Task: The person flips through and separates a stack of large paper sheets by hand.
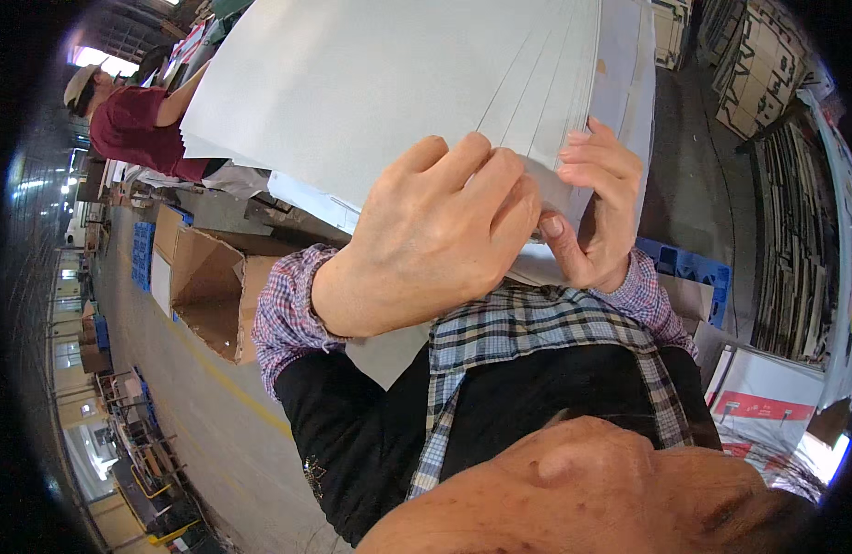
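The left hand (435, 231) has its fingers curled tight on the near edge of a stack of white sheets (389, 83). The right hand (597, 208) pinches the same edge just beside it, and the sheets fan up past the fingertips.

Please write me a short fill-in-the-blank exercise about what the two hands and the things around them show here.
1. Both hands grip a stack of large ____ sheets.
2. The left hand and the right hand hold the stack at its ____ edge.
3. The open cardboard box on the floor lies to the person's ____.
4. The pallet under the right wrist is ____.

Missing words: white; lower; left; blue
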A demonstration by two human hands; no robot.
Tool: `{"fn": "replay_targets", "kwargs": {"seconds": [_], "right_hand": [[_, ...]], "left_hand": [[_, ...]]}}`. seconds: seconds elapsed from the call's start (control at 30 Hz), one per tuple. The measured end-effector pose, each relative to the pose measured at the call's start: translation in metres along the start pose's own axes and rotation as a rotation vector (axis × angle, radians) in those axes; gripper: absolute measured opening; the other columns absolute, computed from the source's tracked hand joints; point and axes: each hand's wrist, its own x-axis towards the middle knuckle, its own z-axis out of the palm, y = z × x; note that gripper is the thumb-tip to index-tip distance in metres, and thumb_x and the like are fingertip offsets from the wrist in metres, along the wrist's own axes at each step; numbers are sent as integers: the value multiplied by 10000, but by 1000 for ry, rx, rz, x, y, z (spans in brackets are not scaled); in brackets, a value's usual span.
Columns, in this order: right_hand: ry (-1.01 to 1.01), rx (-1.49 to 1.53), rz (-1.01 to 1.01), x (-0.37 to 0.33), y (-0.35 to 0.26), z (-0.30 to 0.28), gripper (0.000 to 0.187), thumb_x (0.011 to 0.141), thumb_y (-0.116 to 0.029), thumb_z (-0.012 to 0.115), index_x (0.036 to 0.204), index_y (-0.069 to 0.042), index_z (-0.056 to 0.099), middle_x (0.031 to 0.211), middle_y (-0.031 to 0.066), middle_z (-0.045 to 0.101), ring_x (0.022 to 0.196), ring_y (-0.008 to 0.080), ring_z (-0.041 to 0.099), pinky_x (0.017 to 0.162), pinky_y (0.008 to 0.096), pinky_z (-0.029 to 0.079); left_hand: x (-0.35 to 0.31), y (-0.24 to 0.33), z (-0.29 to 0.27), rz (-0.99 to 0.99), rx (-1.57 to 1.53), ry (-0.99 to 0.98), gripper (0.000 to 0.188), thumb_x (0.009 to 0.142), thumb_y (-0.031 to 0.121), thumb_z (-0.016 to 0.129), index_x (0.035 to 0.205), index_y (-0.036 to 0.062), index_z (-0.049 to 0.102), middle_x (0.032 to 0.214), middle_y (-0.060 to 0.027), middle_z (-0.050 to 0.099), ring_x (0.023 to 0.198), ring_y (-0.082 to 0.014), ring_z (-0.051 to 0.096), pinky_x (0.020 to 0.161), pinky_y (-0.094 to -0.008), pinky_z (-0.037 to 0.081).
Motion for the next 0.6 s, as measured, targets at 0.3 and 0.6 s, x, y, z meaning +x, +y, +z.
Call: {"fn": "replay_targets", "kwargs": {"seconds": [0.3, 0.6], "right_hand": [[66, 38, 16, -3, 1, 5, 398, 899, -224, 773, 1220, -29, 642, 1232, 180, 633, 1218, 370, 584, 1164, 632, 360], [-115, -172, -37, 7, -9, -2, 238, 804, -210, 808, 962, -32, 789, 1262, 180, 643, 1281, 388, 588, 1166, 656, 331]], "left_hand": [[2, 3, -2, 13, 103, 19, 337, 727, 63, 777, 1046, -17, 705, 985, -121, 673, 845, -261, 669, 659, -352, 513], [13, 7, 15, 50, 197, 189, 194, 671, 138, 679, 819, 40, 599, 788, -63, 557, 690, -210, 560, 564, -323, 421]]}}
